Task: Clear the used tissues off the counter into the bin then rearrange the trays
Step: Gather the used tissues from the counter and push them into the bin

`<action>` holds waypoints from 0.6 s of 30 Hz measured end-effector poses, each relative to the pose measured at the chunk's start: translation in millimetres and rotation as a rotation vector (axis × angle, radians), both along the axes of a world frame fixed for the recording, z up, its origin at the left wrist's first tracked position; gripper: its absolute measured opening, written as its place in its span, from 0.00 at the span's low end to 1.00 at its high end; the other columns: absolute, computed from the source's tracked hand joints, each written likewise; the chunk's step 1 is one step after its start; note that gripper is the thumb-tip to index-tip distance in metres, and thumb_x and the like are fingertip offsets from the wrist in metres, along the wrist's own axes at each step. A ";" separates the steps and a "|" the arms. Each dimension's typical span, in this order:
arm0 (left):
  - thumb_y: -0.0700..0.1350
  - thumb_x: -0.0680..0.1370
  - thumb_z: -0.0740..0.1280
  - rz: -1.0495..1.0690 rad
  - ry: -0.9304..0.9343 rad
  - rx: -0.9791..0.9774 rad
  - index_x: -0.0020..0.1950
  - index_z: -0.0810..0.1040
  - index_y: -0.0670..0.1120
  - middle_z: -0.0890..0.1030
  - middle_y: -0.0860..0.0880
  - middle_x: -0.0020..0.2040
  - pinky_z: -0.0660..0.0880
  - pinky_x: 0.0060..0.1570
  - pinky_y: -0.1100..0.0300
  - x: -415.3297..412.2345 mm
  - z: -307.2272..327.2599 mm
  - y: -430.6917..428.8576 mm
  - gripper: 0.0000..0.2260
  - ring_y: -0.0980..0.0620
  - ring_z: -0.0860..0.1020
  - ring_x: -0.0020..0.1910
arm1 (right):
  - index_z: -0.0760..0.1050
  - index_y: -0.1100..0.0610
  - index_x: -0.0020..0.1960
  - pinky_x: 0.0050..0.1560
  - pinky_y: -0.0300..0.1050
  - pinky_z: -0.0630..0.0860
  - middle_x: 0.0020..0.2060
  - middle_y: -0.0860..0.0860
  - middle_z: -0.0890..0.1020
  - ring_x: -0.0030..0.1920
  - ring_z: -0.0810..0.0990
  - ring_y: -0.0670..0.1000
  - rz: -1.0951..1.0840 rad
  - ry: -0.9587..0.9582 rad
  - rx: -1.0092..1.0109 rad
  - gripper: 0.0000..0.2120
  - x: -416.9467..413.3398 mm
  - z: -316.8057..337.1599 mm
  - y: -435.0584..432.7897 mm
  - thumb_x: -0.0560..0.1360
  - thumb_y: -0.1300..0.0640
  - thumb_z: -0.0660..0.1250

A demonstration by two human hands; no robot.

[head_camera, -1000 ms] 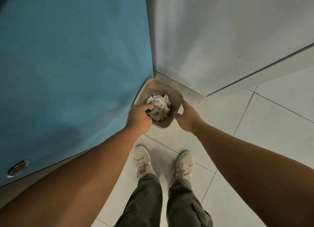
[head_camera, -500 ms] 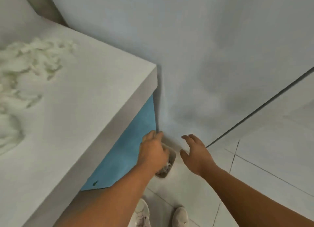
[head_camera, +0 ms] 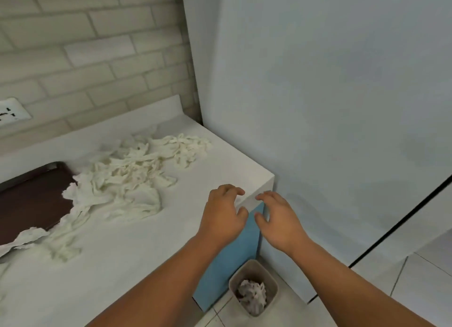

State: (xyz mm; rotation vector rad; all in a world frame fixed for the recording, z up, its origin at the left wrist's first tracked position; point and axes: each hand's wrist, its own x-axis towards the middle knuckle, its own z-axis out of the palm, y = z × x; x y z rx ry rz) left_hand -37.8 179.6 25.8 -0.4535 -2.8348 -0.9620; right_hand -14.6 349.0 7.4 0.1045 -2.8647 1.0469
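A heap of crumpled white used tissues (head_camera: 127,180) lies spread over the white counter (head_camera: 117,258), reaching from the back right corner down to the left edge. A dark brown tray (head_camera: 31,199) sits at the left, partly covered by tissues. On the floor below the counter's corner stands a small beige bin (head_camera: 254,270) with tissues inside (head_camera: 252,293). My left hand (head_camera: 223,214) hovers over the counter's right corner, fingers loosely curled and holding nothing. My right hand (head_camera: 276,219) hangs just beside it past the counter edge, fingers relaxed and bare.
A tall white cabinet side (head_camera: 318,106) rises right of the counter. The blue cupboard front (head_camera: 232,258) drops below the counter edge. A brick-tile wall with a white socket (head_camera: 12,112) backs the counter. Pale floor tiles (head_camera: 420,285) show at the lower right.
I have straightened up from the bin; both hands rose from its rim to counter height, holding nothing. The view swung up, bringing the counter, tissues and tray into sight.
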 end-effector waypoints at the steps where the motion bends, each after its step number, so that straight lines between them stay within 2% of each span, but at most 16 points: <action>1: 0.47 0.76 0.66 0.021 -0.001 -0.007 0.67 0.75 0.50 0.74 0.51 0.66 0.68 0.62 0.61 3.4 0.0 -11.3 0.18 0.50 0.69 0.65 | 0.71 0.54 0.68 0.69 0.40 0.64 0.67 0.50 0.72 0.68 0.70 0.51 0.036 0.010 0.004 0.20 -2.3 3.5 -10.6 0.77 0.56 0.65; 5: 0.43 0.77 0.65 0.151 -0.024 -0.040 0.66 0.75 0.51 0.73 0.51 0.66 0.69 0.62 0.59 9.2 -5.4 -68.6 0.17 0.50 0.69 0.64 | 0.69 0.52 0.71 0.71 0.38 0.62 0.69 0.49 0.70 0.69 0.67 0.49 0.169 -0.011 0.038 0.20 -13.9 8.2 -57.1 0.80 0.61 0.60; 10: 0.41 0.78 0.65 0.322 -0.044 -0.149 0.65 0.77 0.51 0.74 0.52 0.65 0.72 0.61 0.57 4.2 -14.2 -147.4 0.16 0.49 0.70 0.63 | 0.68 0.50 0.71 0.69 0.39 0.64 0.70 0.49 0.70 0.68 0.68 0.49 0.303 -0.060 0.085 0.19 -35.0 4.1 -119.3 0.80 0.59 0.58; 14: 0.43 0.77 0.65 0.357 -0.044 -0.226 0.67 0.77 0.50 0.74 0.51 0.68 0.73 0.59 0.54 -11.5 -18.4 -202.4 0.17 0.46 0.71 0.63 | 0.69 0.49 0.70 0.67 0.37 0.66 0.69 0.47 0.71 0.66 0.70 0.48 0.341 -0.081 0.092 0.18 -54.8 -0.3 -168.5 0.81 0.56 0.59; 18: 0.51 0.79 0.64 0.326 -0.111 -0.332 0.74 0.69 0.52 0.67 0.52 0.76 0.70 0.63 0.53 -31.2 -26.3 -242.1 0.23 0.46 0.69 0.68 | 0.67 0.50 0.72 0.69 0.37 0.63 0.70 0.47 0.70 0.68 0.68 0.48 0.358 -0.132 0.105 0.21 -73.0 -9.1 -207.8 0.81 0.61 0.57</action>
